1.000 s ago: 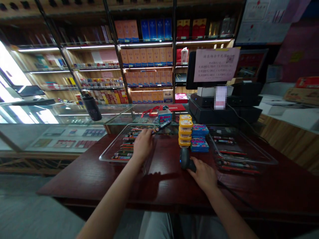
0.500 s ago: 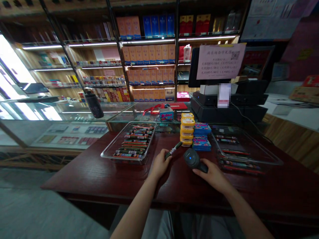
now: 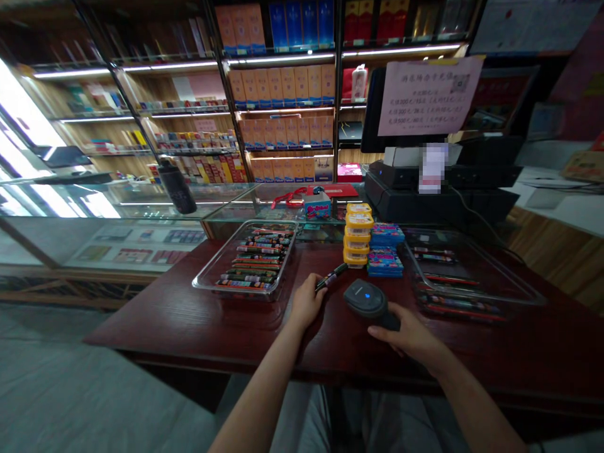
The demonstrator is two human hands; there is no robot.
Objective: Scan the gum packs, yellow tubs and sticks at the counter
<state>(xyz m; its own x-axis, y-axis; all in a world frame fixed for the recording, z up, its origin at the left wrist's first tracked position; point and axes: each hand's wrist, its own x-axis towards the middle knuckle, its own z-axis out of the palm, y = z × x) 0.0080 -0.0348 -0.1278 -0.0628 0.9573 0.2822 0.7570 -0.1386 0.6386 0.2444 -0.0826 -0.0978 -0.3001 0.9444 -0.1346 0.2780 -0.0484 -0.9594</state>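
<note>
My left hand [image 3: 306,302] is closed around one end of a slim dark stick with a printed label [image 3: 335,275], which points up and to the right. In my right hand [image 3: 411,335] is a dark grey handheld barcode scanner [image 3: 364,298], gripped by its handle, with a blue light on top. The scanner head faces left, close to the stick but apart from it. Left of my hands, a clear plastic tray [image 3: 202,281] holds several similar sticks. On the right, another clear tray [image 3: 523,298] contains fewer of them.
Stacked yellow tubs [image 3: 357,238] and blue packets [image 3: 385,262] stand beyond the scanner. A small box with a red lanyard [image 3: 289,199] sits on the glass counter. Behind it are a monitor with a paper sign [image 3: 427,97], a black bottle [image 3: 176,187] and stocked shelves.
The scanner has turned, its head now pointing more to the left. My left hand still holds the stick, at nearly the same place. The whole view has shifted slightly.
</note>
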